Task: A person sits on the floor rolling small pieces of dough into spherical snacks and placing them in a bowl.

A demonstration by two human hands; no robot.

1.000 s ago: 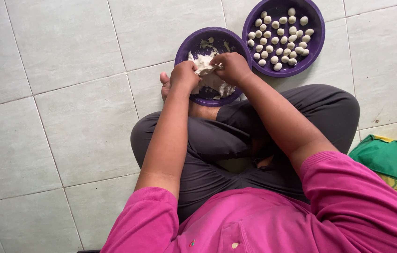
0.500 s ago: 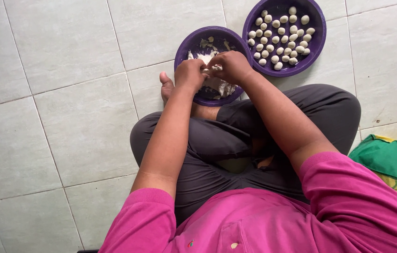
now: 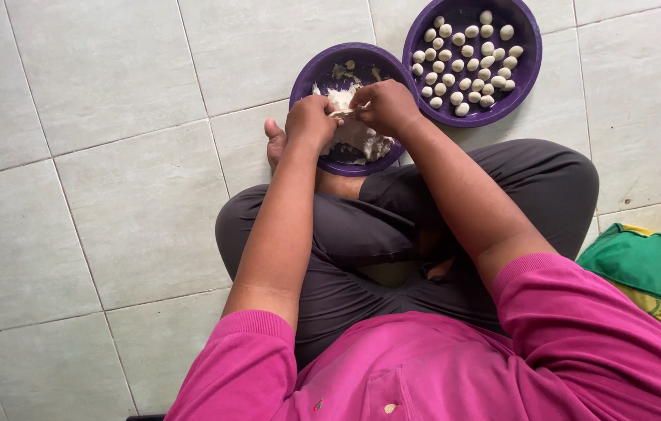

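Head view showed both hands, left hand (image 3: 311, 122) and right hand (image 3: 383, 105), stayed pinched shut on dough (image 3: 344, 114); little changed above the purple bowl (image 3: 311, 78).

pale dough lump (image 3: 352, 129) lies in a purple bowl (image 3: 316, 74), a piece stretched above it.

Dough (image 3: 350, 132): in the near bowl (image 3: 311, 78), under your hands.
Balls (image 3: 467, 62): in the far bowl (image 3: 529, 74), right of the near bowl, rims touching.
Cloth (image 3: 646, 261): right of your knee, on the floor (image 3: 97, 156).
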